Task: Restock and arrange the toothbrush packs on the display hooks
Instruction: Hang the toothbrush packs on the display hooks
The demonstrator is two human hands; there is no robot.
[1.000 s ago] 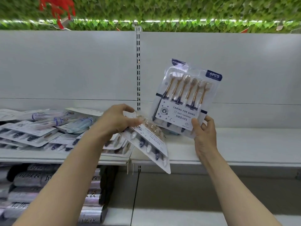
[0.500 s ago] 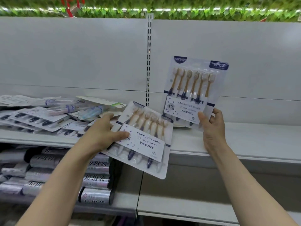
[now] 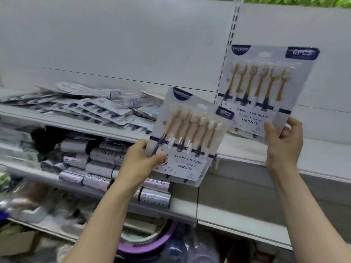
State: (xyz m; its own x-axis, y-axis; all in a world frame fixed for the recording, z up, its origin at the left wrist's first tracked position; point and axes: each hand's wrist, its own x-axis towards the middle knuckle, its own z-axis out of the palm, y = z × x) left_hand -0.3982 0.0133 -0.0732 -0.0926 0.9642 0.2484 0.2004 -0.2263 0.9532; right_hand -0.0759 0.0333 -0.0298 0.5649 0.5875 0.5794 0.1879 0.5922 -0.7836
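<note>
My left hand [image 3: 141,161] has lifted its pack [image 3: 187,137] up off the shelf [image 3: 322,158]. A second ago that pack lay tipped down and almost flat by the pile [image 3: 91,109]. Now it stands up and faces me, so I can read the words on it. The thumb pinches the front near the bottom left corner, and the fingers are behind where I cannot see them.

My right hand [image 3: 283,143] holds the other pack [image 3: 266,88] by its bottom right corner — thumb in front, fingers curled round the edge. This pack has come up higher too, and it sits in front of the slotted strip [image 3: 232,35] on the back wall. The two packs are just beside each other, and the left one covers a bit of the right one's corner.

My head has turned left and down, so I now see more shelves below, with rolls [image 3: 98,164] stacked on them.

I think both packs are now ready to hang — but I see no hooks anywhere on this wall. More packs wait in the pile, so the job looks far from done.
</note>
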